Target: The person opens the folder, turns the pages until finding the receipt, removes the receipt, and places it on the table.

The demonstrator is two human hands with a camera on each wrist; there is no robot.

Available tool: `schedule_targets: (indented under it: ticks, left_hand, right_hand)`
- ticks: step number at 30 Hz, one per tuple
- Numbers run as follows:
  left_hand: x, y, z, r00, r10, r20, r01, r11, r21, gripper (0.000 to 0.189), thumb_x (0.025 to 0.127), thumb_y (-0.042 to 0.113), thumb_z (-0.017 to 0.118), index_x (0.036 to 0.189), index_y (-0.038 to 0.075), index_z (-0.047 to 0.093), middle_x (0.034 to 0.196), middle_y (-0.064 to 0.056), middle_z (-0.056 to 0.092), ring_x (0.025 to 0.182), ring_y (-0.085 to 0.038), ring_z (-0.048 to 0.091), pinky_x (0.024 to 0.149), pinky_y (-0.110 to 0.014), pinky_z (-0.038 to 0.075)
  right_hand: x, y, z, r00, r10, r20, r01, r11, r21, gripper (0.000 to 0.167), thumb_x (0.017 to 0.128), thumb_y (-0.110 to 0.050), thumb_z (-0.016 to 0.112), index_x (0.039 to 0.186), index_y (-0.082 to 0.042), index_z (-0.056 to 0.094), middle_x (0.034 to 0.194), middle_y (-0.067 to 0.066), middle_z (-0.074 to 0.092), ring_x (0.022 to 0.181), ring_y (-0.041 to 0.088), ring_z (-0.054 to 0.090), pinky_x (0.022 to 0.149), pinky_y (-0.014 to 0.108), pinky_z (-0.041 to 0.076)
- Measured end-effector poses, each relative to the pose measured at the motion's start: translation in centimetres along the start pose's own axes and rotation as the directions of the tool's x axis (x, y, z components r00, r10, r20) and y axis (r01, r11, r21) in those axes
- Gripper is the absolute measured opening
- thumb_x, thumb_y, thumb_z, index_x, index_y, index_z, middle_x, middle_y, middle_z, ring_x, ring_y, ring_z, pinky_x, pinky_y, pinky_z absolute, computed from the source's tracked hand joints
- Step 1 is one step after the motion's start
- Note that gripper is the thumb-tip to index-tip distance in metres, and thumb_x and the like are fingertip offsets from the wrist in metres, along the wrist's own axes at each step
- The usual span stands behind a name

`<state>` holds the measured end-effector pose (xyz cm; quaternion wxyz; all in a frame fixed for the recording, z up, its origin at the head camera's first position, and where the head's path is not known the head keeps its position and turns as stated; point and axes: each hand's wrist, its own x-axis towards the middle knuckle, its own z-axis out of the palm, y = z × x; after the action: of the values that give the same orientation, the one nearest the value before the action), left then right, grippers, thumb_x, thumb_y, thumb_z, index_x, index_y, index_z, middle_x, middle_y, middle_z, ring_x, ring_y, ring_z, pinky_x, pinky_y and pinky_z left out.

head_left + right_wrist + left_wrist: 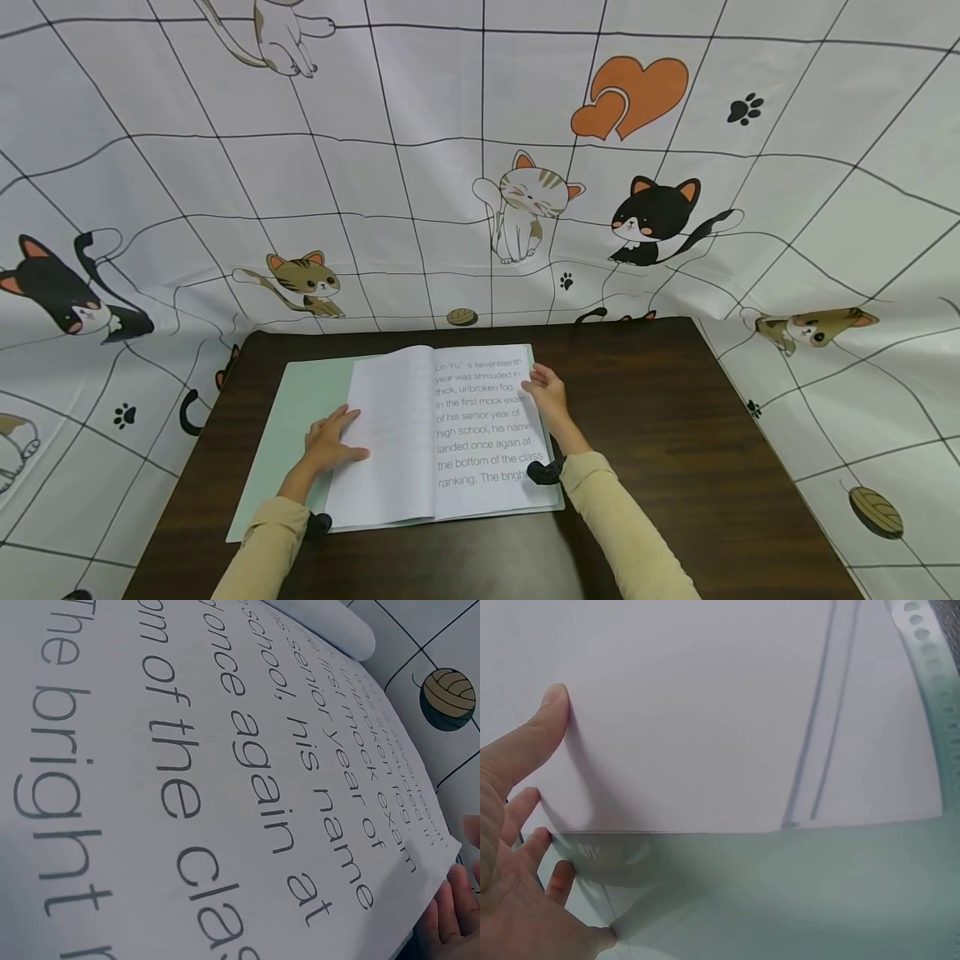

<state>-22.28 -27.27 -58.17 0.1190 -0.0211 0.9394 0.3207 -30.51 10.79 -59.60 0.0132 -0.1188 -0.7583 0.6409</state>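
An open book (487, 433) with large printed text on its right page lies on the table, its left page showing no clear print. A pale green cover (300, 417) shows beyond the left page. My left hand (328, 442) rests at the left page's outer edge, fingers spread. In the left wrist view, the thumb (544, 727) lies on the white page (697, 750) and the other fingers are over the green cover. My right hand (550, 394) is at the right page's outer edge near the top corner. In the right wrist view its fingers (450, 904) are beside the printed page (225, 780).
The dark brown wooden table (660, 450) extends right of the book. A white cloth (420, 175) printed with cats and grid lines hangs behind and around the table. Black straps (545, 472) sit at the wrists, below beige sleeves (622, 525).
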Motion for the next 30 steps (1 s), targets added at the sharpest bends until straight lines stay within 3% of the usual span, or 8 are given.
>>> schedule_targets:
  ticks: [7, 13, 30]
  left_hand:
    - [0.0, 0.1, 0.2, 1.000, 0.004, -0.004, -0.004, 1.000, -0.005, 0.081, 0.075, 0.017, 0.080, 0.143, -0.003, 0.041, 0.157, -0.029, 0.020, 0.135, -0.053, 0.020, 0.107, -0.067, 0.016]
    - [-0.2, 0.5, 0.3, 1.000, 0.013, -0.019, -0.013, 1.000, -0.005, 0.080, 0.076, 0.017, 0.080, 0.143, -0.003, 0.041, 0.157, -0.029, 0.020, 0.134, -0.054, 0.021, 0.106, -0.067, 0.017]
    - [-0.5, 0.3, 0.3, 1.000, 0.002, -0.007, -0.002, 1.000, 0.006, 0.081, 0.077, 0.018, 0.079, 0.145, -0.003, 0.039, 0.157, -0.029, 0.019, 0.135, -0.054, 0.019, 0.105, -0.067, 0.017]
  right_hand:
    - [0.2, -0.2, -0.1, 0.999, -0.011, -0.051, 0.011, 1.000, 0.001, 0.047, 0.086, 0.000, 0.063, 0.132, 0.006, 0.055, 0.127, 0.027, 0.057, 0.114, 0.037, 0.058, 0.092, 0.033, 0.048]
    - [0.5, -0.3, -0.3, 0.998, -0.017, -0.066, 0.017, 1.000, 0.007, 0.047, 0.084, 0.000, 0.064, 0.130, 0.003, 0.057, 0.127, 0.025, 0.058, 0.106, 0.031, 0.060, 0.075, 0.016, 0.042]
    - [-0.8, -0.7, -0.7, 1.000, -0.016, 0.006, 0.016, 1.000, -0.019, 0.045, 0.086, -0.003, 0.064, 0.130, -0.001, 0.058, 0.123, 0.023, 0.060, 0.102, 0.028, 0.063, 0.074, 0.020, 0.045]
